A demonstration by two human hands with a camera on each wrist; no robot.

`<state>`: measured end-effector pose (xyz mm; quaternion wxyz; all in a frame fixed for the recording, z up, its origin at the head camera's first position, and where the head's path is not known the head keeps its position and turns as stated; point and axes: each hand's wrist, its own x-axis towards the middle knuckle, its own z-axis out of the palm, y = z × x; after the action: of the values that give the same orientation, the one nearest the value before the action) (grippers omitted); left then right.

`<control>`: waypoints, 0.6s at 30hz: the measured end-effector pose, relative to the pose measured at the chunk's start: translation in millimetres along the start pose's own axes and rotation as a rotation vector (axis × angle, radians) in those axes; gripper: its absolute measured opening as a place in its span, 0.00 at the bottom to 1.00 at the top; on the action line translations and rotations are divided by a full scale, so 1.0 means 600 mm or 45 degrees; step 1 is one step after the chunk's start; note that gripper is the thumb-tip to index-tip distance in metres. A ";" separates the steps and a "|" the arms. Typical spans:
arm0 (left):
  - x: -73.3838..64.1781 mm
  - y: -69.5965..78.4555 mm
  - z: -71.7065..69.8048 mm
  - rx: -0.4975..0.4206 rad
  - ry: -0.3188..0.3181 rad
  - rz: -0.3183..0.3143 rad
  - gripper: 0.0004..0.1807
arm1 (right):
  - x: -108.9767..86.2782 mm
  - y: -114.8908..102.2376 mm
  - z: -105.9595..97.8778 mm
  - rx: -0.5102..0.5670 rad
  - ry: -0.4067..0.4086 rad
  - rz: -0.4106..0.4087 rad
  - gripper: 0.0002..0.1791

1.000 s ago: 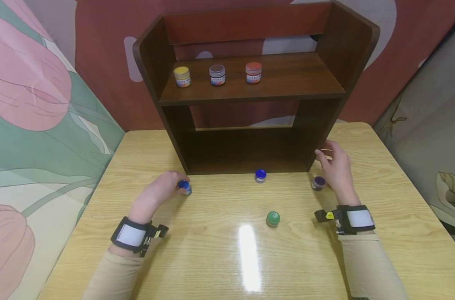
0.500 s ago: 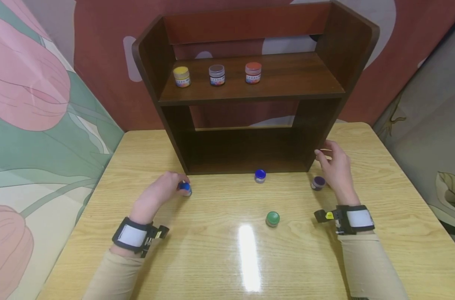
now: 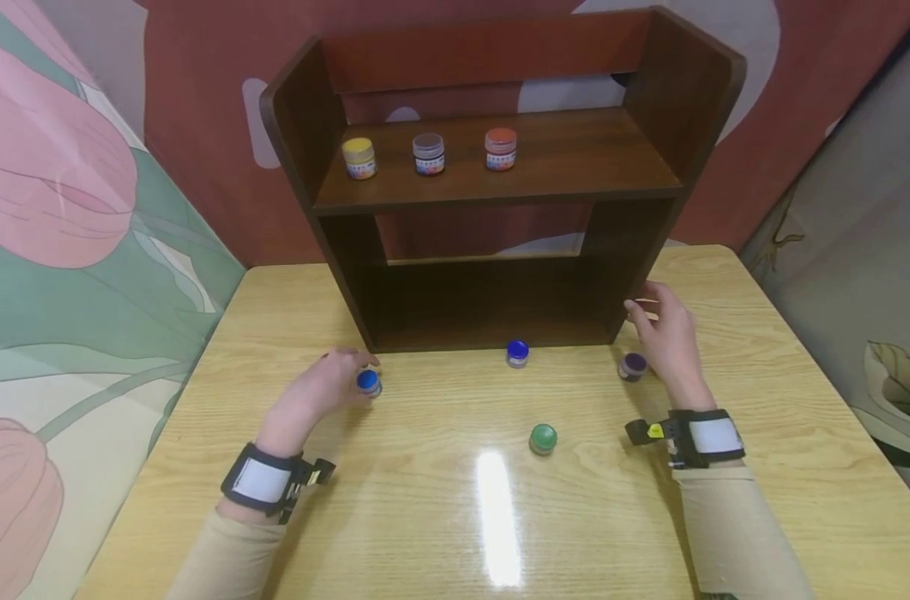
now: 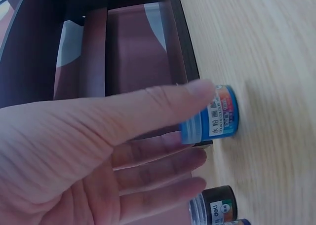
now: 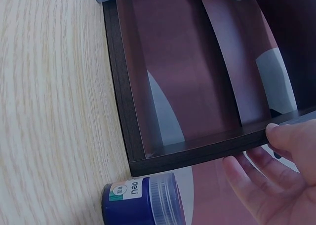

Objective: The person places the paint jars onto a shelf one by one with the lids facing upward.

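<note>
My left hand (image 3: 323, 385) is around the light-blue paint jar (image 3: 368, 383), which stands on the table near the shelf's left front corner. In the left wrist view the thumb lies straight across the jar (image 4: 224, 114), and the other fingers are extended and spread apart. At the other end, my right hand (image 3: 668, 337) touches the right side panel of the dark wooden shelf (image 3: 492, 200). In the right wrist view the thumb tip meets the panel's edge (image 5: 232, 143), with loosely bent fingers along its outer side. A purple paint jar (image 3: 632, 367) stands beside that hand.
A dark-blue jar (image 3: 517, 354) stands against the shelf's front edge, and a green jar (image 3: 542, 439) is nearer on the table (image 3: 395, 517). Yellow (image 3: 360, 158), dark-coloured (image 3: 428, 154) and red (image 3: 501, 149) jars line the upper board. Patterned cloth (image 3: 80, 333) hangs behind and beside the table.
The left fingers have loosened and spread from the light-blue jar, leaving more of its lid visible. The right hand keeps its place at the shelf. The head view has shifted slightly.
</note>
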<state>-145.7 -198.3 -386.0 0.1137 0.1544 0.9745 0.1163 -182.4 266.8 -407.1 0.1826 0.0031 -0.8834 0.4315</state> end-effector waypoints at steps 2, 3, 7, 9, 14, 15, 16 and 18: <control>0.000 0.000 0.002 0.006 0.006 0.017 0.28 | 0.000 0.001 0.000 0.007 0.002 -0.008 0.22; 0.000 -0.001 0.004 0.009 0.011 0.025 0.27 | 0.000 0.001 0.000 0.009 0.003 -0.010 0.22; 0.002 -0.003 0.011 0.042 0.053 0.071 0.22 | 0.000 0.000 0.000 0.007 0.003 -0.011 0.22; 0.003 -0.003 0.015 0.058 0.079 0.095 0.21 | 0.000 0.000 0.000 0.006 0.003 -0.018 0.22; 0.004 -0.003 0.019 0.058 0.119 0.084 0.22 | 0.000 0.001 0.000 0.011 -0.004 -0.024 0.22; 0.003 -0.003 0.020 0.063 0.120 0.081 0.22 | 0.000 0.001 0.000 0.010 -0.006 -0.020 0.22; 0.002 -0.003 0.020 0.058 0.118 0.067 0.22 | 0.001 0.001 0.000 0.007 -0.008 -0.015 0.22; 0.000 -0.001 0.019 0.059 0.116 0.058 0.20 | 0.001 0.002 0.000 0.003 -0.009 -0.009 0.21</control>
<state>-143.2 -196.6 -397.2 0.0630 0.1735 0.9774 0.1032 -183.3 267.8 -407.5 0.1809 0.0078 -0.8835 0.4320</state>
